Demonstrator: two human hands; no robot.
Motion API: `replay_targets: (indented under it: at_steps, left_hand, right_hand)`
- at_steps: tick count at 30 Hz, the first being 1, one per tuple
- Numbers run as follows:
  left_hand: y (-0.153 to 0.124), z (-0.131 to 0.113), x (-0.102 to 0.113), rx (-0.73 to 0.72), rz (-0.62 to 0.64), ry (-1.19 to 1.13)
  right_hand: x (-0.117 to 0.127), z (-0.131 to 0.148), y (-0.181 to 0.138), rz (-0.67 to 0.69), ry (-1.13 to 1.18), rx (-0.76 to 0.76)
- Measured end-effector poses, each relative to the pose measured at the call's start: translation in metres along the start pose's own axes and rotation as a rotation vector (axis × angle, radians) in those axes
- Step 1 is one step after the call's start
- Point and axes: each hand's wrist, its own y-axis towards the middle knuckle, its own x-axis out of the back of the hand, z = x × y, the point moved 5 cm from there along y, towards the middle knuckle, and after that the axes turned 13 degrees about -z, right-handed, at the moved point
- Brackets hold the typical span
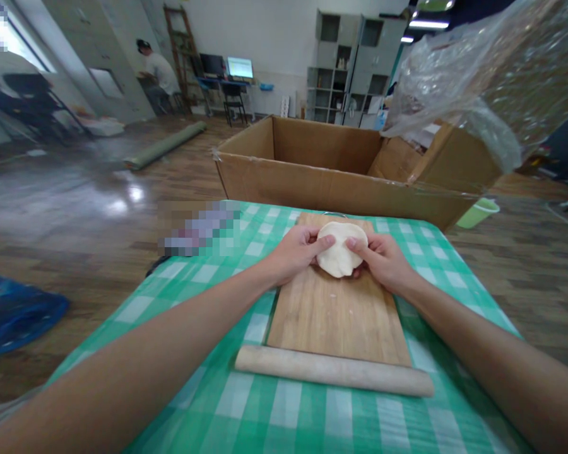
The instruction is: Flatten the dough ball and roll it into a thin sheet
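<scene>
I judge shaping is in hand: left hand (296, 252) and right hand (383, 260), fingers (325, 242) clamped on the dough round (341, 255) over the board (336, 321), next needing gentle, even pinches.

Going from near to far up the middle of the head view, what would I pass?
Pale wooden rolling pin → brown wooden chopping board → flat white dough round, gripped by left hand and right hand → open brown cardboard box → grey cubby shelves.

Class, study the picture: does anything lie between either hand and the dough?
Nothing visible. The left hand and right hand hold the dough over the cutting board; the rolling pin lies apart at its near edge.
</scene>
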Motion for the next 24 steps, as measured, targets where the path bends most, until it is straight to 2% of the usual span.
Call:
replay_targets:
  at_steps: [8,15,20,24]
  left_hand:
    - [-0.003,-0.004,0.002,-0.106,-0.055,0.097]
    - [-0.003,-0.01,-0.003,-0.185,0.004,0.361]
    - [-0.003,-0.008,-0.003,-0.172,0.04,0.338]
    - [-0.004,-0.009,-0.004,-0.155,0.009,0.32]
  right_hand:
    - [-0.003,0.004,0.001,0.013,-0.019,-0.018]
    - [0.003,0.005,-0.001,0.009,-0.192,0.104]
    - [-0.001,0.006,-0.003,0.033,-0.183,0.095]
    - [-0.005,0.01,-0.003,0.039,-0.218,0.101]
